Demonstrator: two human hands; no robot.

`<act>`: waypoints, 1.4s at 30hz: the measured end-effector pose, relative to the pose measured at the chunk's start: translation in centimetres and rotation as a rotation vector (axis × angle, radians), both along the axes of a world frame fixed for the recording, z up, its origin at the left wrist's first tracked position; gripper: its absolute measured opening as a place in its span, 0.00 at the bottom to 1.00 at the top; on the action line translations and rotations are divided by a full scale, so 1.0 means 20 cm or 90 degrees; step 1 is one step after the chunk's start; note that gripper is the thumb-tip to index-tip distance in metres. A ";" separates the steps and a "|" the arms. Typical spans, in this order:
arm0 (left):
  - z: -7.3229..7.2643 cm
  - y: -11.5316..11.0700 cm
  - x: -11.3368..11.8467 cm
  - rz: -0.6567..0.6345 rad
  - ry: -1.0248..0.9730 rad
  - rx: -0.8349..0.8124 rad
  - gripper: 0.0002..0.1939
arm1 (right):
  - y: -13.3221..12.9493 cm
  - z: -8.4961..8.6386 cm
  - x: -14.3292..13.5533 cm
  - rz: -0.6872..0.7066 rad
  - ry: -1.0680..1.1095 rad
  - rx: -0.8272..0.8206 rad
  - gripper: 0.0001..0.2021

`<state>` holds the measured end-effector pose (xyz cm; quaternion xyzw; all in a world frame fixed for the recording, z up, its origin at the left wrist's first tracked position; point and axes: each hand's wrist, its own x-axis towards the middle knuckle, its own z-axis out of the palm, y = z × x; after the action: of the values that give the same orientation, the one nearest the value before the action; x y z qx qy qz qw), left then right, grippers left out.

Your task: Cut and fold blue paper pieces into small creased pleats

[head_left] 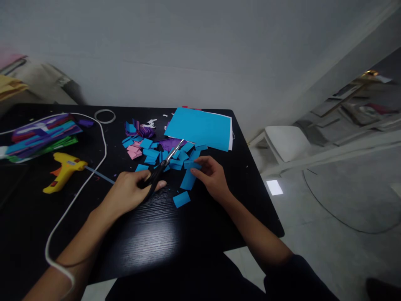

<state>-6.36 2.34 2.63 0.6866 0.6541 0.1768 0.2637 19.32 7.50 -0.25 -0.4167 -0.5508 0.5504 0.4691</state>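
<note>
My left hand (133,189) holds black-handled scissors (160,168), their metal blades closed and pointing up and away to the right over the paper pieces. With thumb and fingers my right hand (211,174) pinches a blue paper strip (188,179) at its upper end. Many small blue paper pieces (151,154) lie heaped beyond the hands. One blue piece (181,199) rests apart, nearer the front. Pink pieces (134,150) and purple folded pieces (144,130) sit left of the heap. Behind it are blue sheets (200,128) over white paper.
A yellow glue gun (64,170) with a clear stick lies at left, beside a white cable (78,192) that curves across the black table (219,225). Bundled coloured paper (44,136) is at far left. A white stool (286,142) stands beyond the right edge.
</note>
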 end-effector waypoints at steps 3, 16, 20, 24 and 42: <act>-0.01 0.01 0.00 0.010 0.000 -0.022 0.26 | 0.01 -0.01 0.00 0.018 -0.017 0.006 0.14; 0.02 0.02 0.00 -0.030 -0.003 0.000 0.21 | 0.04 -0.05 -0.02 0.009 0.191 -0.134 0.19; 0.02 0.02 0.00 -0.012 0.000 0.006 0.21 | 0.05 -0.04 -0.01 0.020 0.255 -0.175 0.20; 0.02 0.01 0.00 -0.062 -0.010 0.008 0.21 | 0.07 -0.03 0.01 0.038 0.286 -0.197 0.20; -0.01 -0.01 0.05 -0.131 0.174 0.023 0.20 | 0.05 -0.04 -0.03 0.029 0.323 -0.240 0.16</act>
<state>-5.46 2.05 2.47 0.7721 0.6069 0.0658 0.1764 18.76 8.41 -1.13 -0.3332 -0.3138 0.7394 0.4938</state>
